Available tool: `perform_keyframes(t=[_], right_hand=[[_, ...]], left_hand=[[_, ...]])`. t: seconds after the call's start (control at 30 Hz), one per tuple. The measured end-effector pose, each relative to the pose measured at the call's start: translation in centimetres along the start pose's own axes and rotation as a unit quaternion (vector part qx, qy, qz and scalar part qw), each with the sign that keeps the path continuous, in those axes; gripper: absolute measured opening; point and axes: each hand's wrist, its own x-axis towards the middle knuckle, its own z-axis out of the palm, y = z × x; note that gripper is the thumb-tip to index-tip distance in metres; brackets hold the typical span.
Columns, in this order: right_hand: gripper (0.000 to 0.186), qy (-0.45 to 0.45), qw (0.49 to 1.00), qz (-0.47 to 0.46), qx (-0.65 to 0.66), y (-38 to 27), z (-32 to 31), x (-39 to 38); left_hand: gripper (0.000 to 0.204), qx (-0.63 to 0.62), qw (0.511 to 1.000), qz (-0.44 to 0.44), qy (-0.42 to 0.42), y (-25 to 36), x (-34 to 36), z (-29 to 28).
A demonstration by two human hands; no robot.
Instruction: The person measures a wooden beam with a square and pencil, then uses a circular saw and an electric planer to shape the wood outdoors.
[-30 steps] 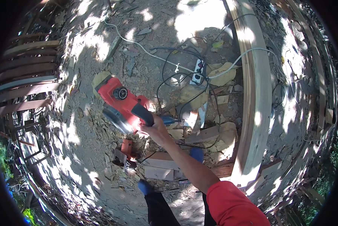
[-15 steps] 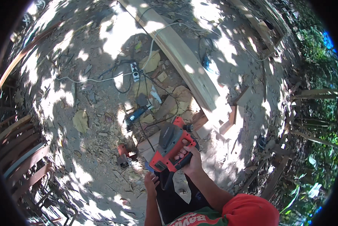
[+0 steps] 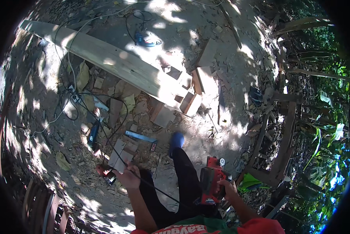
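My right hand (image 3: 229, 188) grips the handle of a red-and-black electric planer (image 3: 211, 180), held beside my right leg. Its round front knob points away from me. Over on the left, my left hand (image 3: 129, 177) is closed around a dark power cord (image 3: 159, 190), which runs from the ground past my legs toward the planer. Just beyond that hand lie a small red power tool (image 3: 104, 171) and flat wood offcuts (image 3: 117, 156). A steel square (image 3: 142, 139) rests on the ground ahead of my legs.
A long timber beam (image 3: 116, 58) with cut-outs at its near end crosses the ground ahead. Wood blocks (image 3: 162, 114) lie beside it. Tangled cords surround a power strip (image 3: 74, 95) and a blue-black power tool (image 3: 93, 133). Another blue tool (image 3: 147, 41) lies beyond the beam.
The planer has moved down and right, away from my left hand. My left hand has moved left and taken hold of the cord. The view has swung right, and one foot now shows.
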Motion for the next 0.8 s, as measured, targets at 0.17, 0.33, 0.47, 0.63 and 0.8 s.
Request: perform_keyframes(t=[0.17, 0.33, 0.47, 0.63, 0.8], right_hand=[[0.021, -0.011, 0.99, -0.111, -0.09, -4.3, -5.2, 10.8], [0.015, 0.011, 0.987, -0.151, -0.046, -9.0, -6.4, 19.8], [0.02, 0.058, 0.978, -0.171, 0.107, -7.3, -3.9, 27.5], [0.011, 0.052, 0.975, -0.135, 0.167, -5.6, 0.7, 31.3], [0.017, 0.017, 0.947, -0.088, 0.308, -2.2, 5.0, 33.0]], left_hand=[[0.043, 0.394, 0.907, 0.0, 0.146, -5.2, -3.0, -6.5], [0.034, 0.616, 0.671, -0.174, 0.373, -9.2, -5.2, -12.2], [0.035, 0.949, 0.199, -0.236, 0.065, -2.5, 4.7, -12.0], [0.038, 0.941, 0.19, 0.281, 0.002, -8.7, 28.1, 6.3], [0.068, 0.884, 0.075, 0.462, 0.009, -16.4, 43.9, 20.3]])
